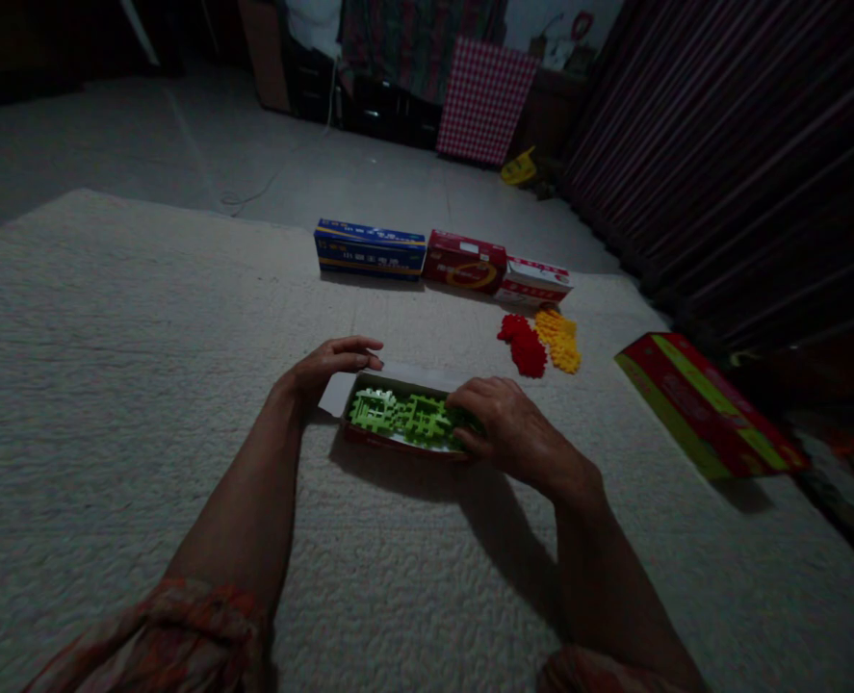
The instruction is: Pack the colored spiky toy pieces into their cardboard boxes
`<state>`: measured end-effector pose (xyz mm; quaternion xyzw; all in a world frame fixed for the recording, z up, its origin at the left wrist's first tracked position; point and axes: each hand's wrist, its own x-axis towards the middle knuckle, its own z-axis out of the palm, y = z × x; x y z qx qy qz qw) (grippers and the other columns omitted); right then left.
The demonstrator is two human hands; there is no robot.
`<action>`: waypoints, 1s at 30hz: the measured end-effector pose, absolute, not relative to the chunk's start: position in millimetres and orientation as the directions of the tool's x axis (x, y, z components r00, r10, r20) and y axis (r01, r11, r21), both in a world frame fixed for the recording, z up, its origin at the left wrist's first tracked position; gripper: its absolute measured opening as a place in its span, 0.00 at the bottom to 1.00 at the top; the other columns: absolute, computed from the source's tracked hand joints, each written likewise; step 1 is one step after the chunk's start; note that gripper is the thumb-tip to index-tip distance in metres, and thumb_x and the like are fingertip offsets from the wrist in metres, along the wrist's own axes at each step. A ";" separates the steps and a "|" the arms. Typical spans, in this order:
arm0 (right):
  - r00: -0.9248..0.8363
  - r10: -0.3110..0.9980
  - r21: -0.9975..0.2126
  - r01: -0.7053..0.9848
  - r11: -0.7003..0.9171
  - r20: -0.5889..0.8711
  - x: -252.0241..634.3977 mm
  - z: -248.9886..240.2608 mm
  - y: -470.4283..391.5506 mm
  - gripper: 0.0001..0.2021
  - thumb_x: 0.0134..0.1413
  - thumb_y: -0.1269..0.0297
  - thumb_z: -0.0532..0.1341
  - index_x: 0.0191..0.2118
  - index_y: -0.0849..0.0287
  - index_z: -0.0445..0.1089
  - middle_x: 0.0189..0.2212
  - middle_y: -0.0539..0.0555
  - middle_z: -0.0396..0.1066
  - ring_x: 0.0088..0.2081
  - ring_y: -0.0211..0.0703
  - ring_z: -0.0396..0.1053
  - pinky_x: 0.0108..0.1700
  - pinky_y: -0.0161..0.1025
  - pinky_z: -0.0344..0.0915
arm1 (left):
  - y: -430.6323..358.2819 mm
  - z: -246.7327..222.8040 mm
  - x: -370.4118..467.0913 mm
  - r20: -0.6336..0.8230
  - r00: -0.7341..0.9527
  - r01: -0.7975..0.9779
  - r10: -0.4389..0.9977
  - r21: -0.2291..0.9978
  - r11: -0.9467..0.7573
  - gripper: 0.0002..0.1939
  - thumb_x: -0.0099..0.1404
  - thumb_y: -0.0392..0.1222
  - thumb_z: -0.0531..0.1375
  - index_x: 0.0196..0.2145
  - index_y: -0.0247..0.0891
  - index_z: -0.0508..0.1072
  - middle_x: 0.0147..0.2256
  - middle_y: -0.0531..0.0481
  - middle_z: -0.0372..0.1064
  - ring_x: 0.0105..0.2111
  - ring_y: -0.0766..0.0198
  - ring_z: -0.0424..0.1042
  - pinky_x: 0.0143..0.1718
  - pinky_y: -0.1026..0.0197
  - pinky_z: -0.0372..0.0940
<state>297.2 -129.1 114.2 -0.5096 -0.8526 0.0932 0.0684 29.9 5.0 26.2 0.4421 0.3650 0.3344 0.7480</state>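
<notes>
An opened cardboard box lies in front of me with its top flaps raised, full of light green interlocking plastic building pieces. My left hand is at the box's back left corner, fingers stretched out and close together near the raised flap. Its thumb is hidden. At the right end of the box, my right hand curls its fingers and thumb down around some green pieces. Its fingertips are partly out of sight inside the box.
Behind stand a blue box, a dark red box and a red-and-white box in a row. Red pieces and yellow pieces lie piled before them. A red-and-green box is at right, on the quilted cover.
</notes>
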 end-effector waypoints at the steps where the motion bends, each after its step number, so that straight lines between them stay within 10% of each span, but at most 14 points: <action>1: -0.473 0.881 -0.231 0.855 0.465 0.023 297.5 114.2 -128.8 0.09 0.57 0.73 0.63 0.44 0.58 0.72 0.42 0.58 0.74 0.45 0.50 0.70 0.51 0.48 0.63 | 4.8 26.5 30.2 -0.249 0.508 -0.181 0.825 0.905 0.385 0.18 0.50 0.38 0.71 0.40 0.40 0.82 0.35 0.48 0.79 0.33 0.57 0.76 0.36 0.54 0.69; 30: -0.464 0.870 -0.290 0.820 0.493 0.168 305.9 116.6 -131.7 0.10 0.58 0.70 0.62 0.46 0.57 0.72 0.44 0.58 0.74 0.48 0.52 0.69 0.54 0.51 0.61 | 5.8 23.2 30.0 -0.223 0.506 -0.195 0.833 0.912 0.362 0.18 0.50 0.37 0.71 0.41 0.38 0.82 0.36 0.46 0.79 0.32 0.59 0.76 0.35 0.56 0.70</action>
